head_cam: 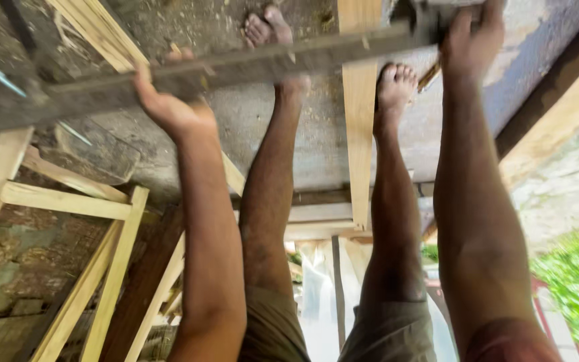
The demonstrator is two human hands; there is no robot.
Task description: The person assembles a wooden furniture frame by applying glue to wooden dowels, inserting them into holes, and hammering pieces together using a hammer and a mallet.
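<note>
The fingers of the left hand (169,104) curl over the far edge of a long dark plank (236,67), closed around it, with the thumb on the near side and the palm turned toward the camera; the wrist bends back and the bare forearm runs straight down the picture to the elbow. The right hand (470,40) is closed over the plank's other end near the top edge, fingers wrapped down over it beside a pale, blurred object whose kind cannot be told, and its forearm likewise runs straight and extended. The plank lies with its long axis across the view, from the left edge, where it sits lower, rising slightly toward the upper right; it is held above a rough concrete floor (236,134) strewn with shavings. Two bare feet (397,84) stand on the floor just past the plank, the legs in khaki shorts (276,328) between the arms. A pale wooden board (358,134) lies lengthwise beneath the plank, crossing it between the legs. To the left stands a light wooden frame (68,201) of slats, close under the left arm. At lower right, green plants (577,281) beside a stone edge.
</note>
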